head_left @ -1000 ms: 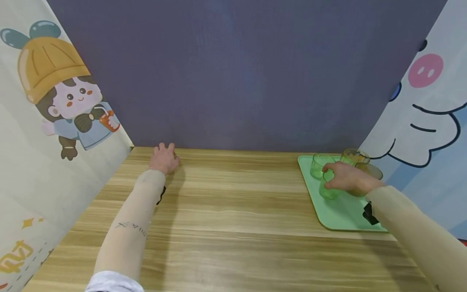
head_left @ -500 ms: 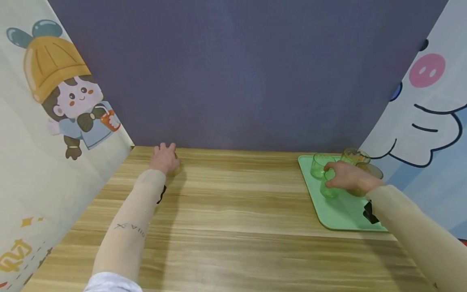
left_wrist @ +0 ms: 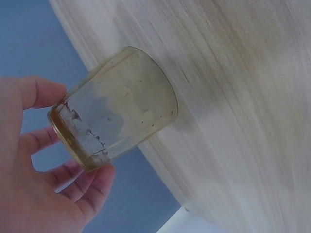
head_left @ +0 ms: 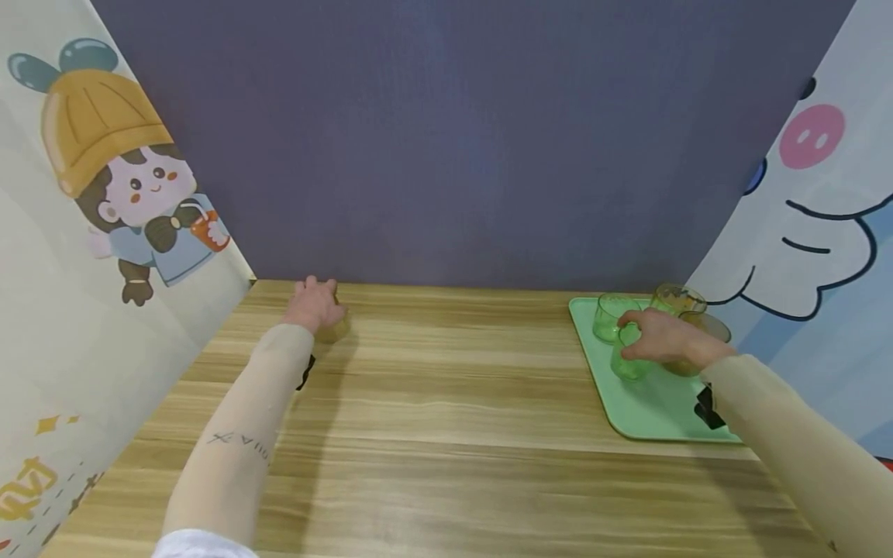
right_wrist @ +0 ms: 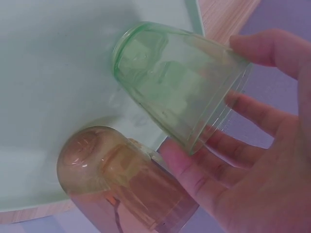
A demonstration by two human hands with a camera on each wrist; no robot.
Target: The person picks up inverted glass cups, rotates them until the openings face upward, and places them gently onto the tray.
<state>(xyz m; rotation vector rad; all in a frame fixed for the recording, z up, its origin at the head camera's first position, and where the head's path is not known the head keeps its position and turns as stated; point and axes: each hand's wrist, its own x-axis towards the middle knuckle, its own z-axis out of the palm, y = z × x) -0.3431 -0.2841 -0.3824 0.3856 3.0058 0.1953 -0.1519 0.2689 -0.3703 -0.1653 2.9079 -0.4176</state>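
At the back left of the table, my left hand (head_left: 315, 304) grips a clear amber drinking glass (left_wrist: 119, 107) by its thick base. The left wrist view has the glass upside down, its mouth toward the wood and right at the surface. On the right, my right hand (head_left: 661, 339) reaches over a green tray (head_left: 645, 422) and holds a clear green drinking glass (right_wrist: 180, 80) round its rim with thumb and fingers. That glass is upright, its base toward the tray. Beside the right fingers stands an amber glass (right_wrist: 116, 170), partly covered by the hand in the head view.
A second green glass (head_left: 608, 319) and another amber glass (head_left: 675, 297) stand at the tray's back. Wood-grain table (head_left: 446, 403) spans the middle. A dark grey-blue panel (head_left: 446, 147) rises behind it, with cartoon-printed cloths (head_left: 70, 310) on both sides.
My left hand and forearm have shifted slightly, and more of the amber glass shows below the hand. The right hand stays on the green glass with hardly any movement.
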